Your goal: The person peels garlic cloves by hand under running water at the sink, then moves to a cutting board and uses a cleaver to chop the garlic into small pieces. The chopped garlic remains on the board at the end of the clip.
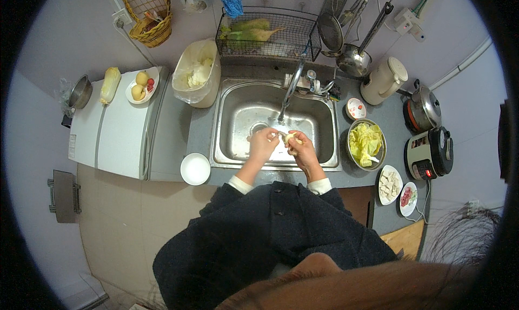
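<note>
Over the front part of the steel sink (232, 101), my two hands meet at a small pale, cream-coloured piece of food (292, 137) with a greyish end. It is too small to tell its kind. My right hand (306, 153) is closed around the pale piece. The fingers of my left hand (263, 145) are pinched at its greyish end. Just above my hands hangs the spout of the tap (292, 88); whether water runs from it is unclear. The sink drain (258, 127) lies partly behind my left hand.
A metal bowl of cabbage leaves (365, 143) stands right of the sink, near a plate of white cubes (389, 185) and a rice cooker (430, 153). On the left are an empty white bowl (195, 169) and a lined bin (213, 93). A wire rack (259, 49) hangs behind.
</note>
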Demonstrator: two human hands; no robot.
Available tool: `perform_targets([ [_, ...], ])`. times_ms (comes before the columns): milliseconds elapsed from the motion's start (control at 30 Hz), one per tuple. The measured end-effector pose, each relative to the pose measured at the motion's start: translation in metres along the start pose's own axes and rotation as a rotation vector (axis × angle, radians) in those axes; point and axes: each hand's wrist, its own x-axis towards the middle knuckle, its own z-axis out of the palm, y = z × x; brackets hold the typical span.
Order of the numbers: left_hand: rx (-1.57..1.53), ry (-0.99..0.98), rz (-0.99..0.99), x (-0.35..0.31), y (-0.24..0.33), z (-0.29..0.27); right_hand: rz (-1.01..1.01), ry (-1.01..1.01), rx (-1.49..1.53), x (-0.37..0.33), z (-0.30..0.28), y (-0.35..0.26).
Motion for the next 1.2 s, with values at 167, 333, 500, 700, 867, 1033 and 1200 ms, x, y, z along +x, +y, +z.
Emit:
perform_targets([
  [167,-0.276,-0.197,-0.118,0.001,-0.007,0.013,0.023,-0.04,0.249,0.003,-0.002,0.004],
  [333,-0.454,-0.212,-0.117,-0.002,-0.01,0.017,0.022,-0.067,0.306,0.006,-0.004,0.009],
  [500,-0.474,-0.197,-0.154,-0.001,-0.008,0.014,0.038,-0.095,0.358,0.006,-0.006,0.008],
  [700,-0.159,-0.14,0.05,-0.002,-0.008,0.018,0.069,-0.134,0.348,0.004,-0.002,0.005],
  [867,-0.284,-0.052,-0.033,0.003,-0.017,0.025,0.094,-0.102,0.39,0.006,-0.005,0.004],
  [1033,-0.494,-0.002,-0.313,0.012,-0.022,0.017,0.18,-0.103,0.642,0.006,-0.019,0.006],
  [1200,-1.13,-0.06,-0.594,0.016,-0.023,0.009,0.223,-0.022,0.649,0.006,-0.021,0.012],
])
